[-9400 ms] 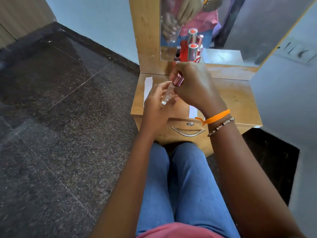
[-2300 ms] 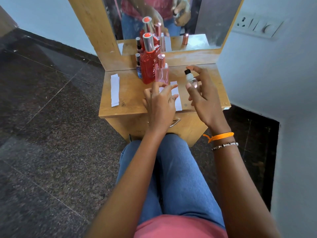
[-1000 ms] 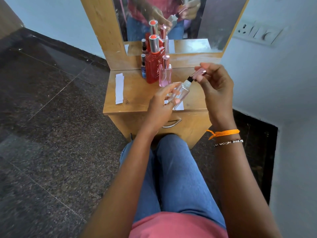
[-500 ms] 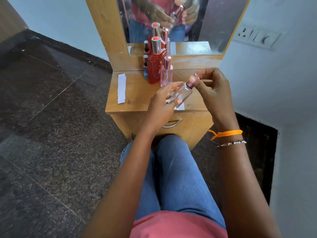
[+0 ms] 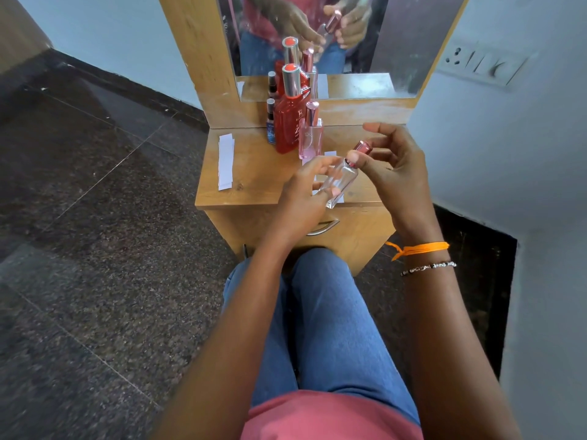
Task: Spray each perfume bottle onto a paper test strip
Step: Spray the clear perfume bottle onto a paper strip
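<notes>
My left hand [image 5: 303,198] grips a clear glass perfume bottle [image 5: 339,181], tilted over the front of the small wooden table [image 5: 254,182]. My right hand [image 5: 392,168] pinches its pink metallic cap [image 5: 362,149], which sits on the bottle's neck. A white paper strip [image 5: 329,154] lies under the hands, mostly hidden. Another stack of white strips [image 5: 226,161] lies at the table's left. At the back stand a tall red bottle [image 5: 288,122], a pink bottle [image 5: 310,134] and a small dark-capped blue bottle [image 5: 271,123].
A mirror [image 5: 333,36] in a wooden frame rises behind the table and reflects the bottles and hands. A drawer handle [image 5: 324,228] shows below the table top. A wall with a switch plate [image 5: 479,63] is on the right; dark stone floor [image 5: 95,217] lies left.
The right hand sprayed the uncapped clear bottle over the strip, then the left hand took the bottle's body. The right hand brought the pink cap onto the neck.
</notes>
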`<state>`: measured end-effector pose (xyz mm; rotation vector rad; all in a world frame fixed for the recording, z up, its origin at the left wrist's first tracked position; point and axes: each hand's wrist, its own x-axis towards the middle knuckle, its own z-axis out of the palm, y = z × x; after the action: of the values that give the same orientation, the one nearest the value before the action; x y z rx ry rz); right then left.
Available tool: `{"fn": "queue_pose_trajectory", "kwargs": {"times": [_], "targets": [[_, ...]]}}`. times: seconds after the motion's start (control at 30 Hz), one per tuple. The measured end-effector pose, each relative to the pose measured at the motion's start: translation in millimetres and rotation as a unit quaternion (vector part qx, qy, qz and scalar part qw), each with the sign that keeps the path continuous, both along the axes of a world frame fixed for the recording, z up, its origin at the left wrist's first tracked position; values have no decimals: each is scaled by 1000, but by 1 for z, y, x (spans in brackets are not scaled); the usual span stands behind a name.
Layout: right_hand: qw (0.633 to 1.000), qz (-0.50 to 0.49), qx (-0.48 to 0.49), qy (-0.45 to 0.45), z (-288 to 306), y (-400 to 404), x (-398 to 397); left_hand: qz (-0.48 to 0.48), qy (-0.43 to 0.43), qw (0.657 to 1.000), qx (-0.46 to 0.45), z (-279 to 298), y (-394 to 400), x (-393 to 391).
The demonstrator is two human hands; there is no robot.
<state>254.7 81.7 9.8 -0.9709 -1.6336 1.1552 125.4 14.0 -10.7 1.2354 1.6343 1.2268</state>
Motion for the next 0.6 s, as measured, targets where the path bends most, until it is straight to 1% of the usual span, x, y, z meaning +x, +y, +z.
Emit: {"fn": "queue_pose_trajectory", "kwargs": {"times": [0.1, 0.2, 0.27, 0.47, 0.6], "targets": [[997, 62, -46, 0, -5, 2, 4, 5, -11, 1000, -1, 0, 1, 2], [992, 110, -56, -28, -8, 3, 6, 9, -30, 1000, -1, -1, 1, 3], [989, 130, -64, -15, -9, 3, 6, 21, -39, 999, 1, -3, 2, 4], [983, 147, -108, 25, -13, 6, 9, 69, -55, 996, 28, -7, 4, 2], [986, 142, -85, 6, -15, 9, 4, 71, -63, 995, 21, -9, 7, 1]]}}
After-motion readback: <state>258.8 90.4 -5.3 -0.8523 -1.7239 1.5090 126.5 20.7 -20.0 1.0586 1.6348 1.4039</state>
